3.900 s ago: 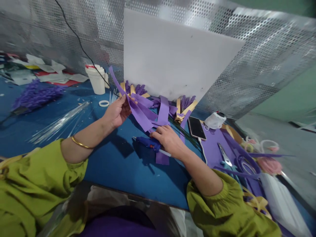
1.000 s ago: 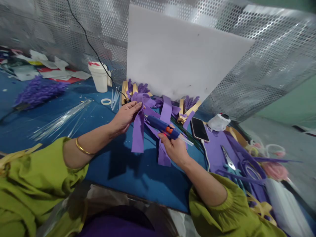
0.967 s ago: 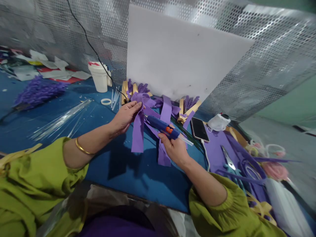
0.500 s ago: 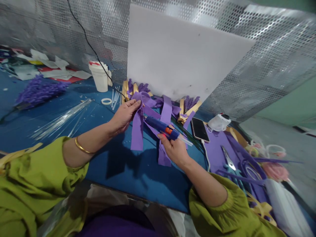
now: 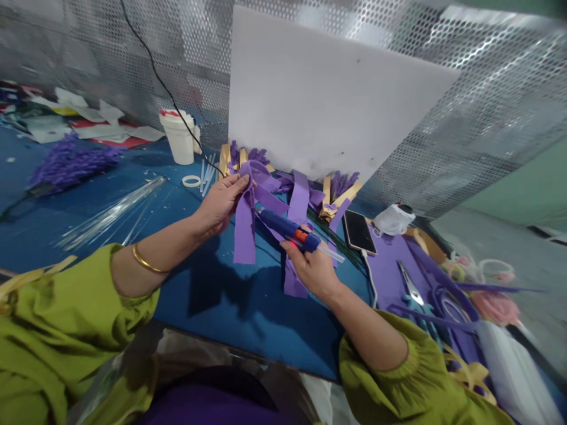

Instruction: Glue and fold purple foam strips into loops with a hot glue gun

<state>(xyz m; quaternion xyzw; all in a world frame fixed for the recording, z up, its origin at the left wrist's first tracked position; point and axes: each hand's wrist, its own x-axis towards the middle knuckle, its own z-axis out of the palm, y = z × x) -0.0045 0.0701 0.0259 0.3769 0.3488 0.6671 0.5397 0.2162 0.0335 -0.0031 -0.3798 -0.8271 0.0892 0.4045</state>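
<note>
My left hand (image 5: 224,198) pinches a purple ribbon (image 5: 245,236) near its top, where it loops; one tail hangs down toward the table. In my right hand (image 5: 312,265) is a blue hot glue gun (image 5: 283,224) with orange parts and a clear glue stick poking from its back end. Its nozzle points left and sits close beside the hanging ribbon; whether it touches I cannot tell. Behind them lie more purple ribbon strips (image 5: 299,198) and small lavender bunches (image 5: 340,184) with tan ribbon around them. A small red light glows by my right thumb.
On the blue table (image 5: 266,330) stand a white cup (image 5: 178,137) and a tape ring (image 5: 191,181), near clear glue sticks (image 5: 208,176). Lavender stems (image 5: 75,162) lie left. A phone (image 5: 358,231), scissors (image 5: 413,289) and purple material are right. A white board (image 5: 332,94) leans behind.
My left hand has shifted slightly left with the ribbon, and the hanging tail has risen a little. The glue gun has barely moved.
</note>
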